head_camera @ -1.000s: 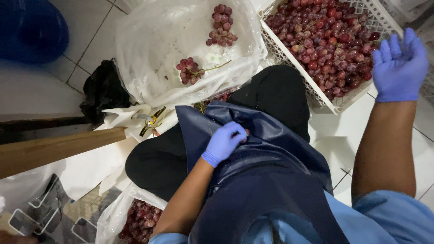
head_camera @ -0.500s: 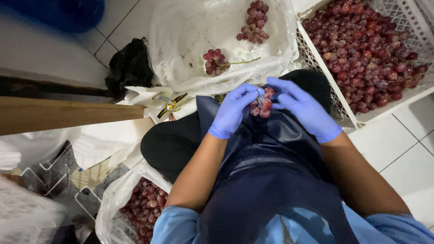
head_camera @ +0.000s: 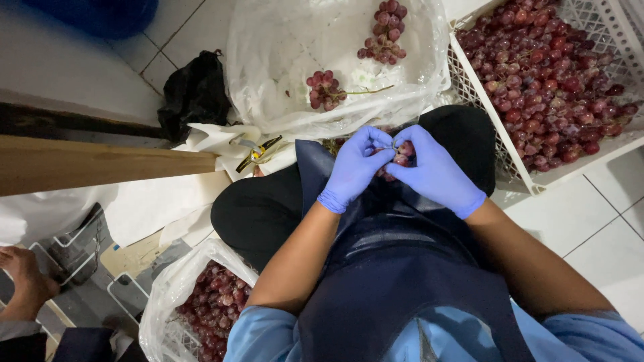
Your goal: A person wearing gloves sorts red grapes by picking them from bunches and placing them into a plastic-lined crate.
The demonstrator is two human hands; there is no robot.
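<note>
Two blue-gloved hands, left (head_camera: pixel 354 167) and right (head_camera: pixel 433 171), share one small grape bunch (head_camera: pixel 401 155). Two loose bunches (head_camera: pixel 325 90) (head_camera: pixel 385 33) lie on one clear plastic sheet (head_camera: pixel 282 60). One white crate (head_camera: pixel 490 127) and one plastic bag (head_camera: pixel 168 295) hold grapes.

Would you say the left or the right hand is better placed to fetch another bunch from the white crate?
Probably the right hand: the white crate of red grapes lies on its side. The left hand would have to cross over the small bunch both hold.

White crate (head_camera: pixel 493 144) walls off the right, plastic sheet (head_camera: pixel 282 60) lies ahead, wooden plank (head_camera: pixel 100 164) and grape bag (head_camera: pixel 168 295) crowd the left; bare tiles (head_camera: pixel 597 248) stay open lower right.
</note>
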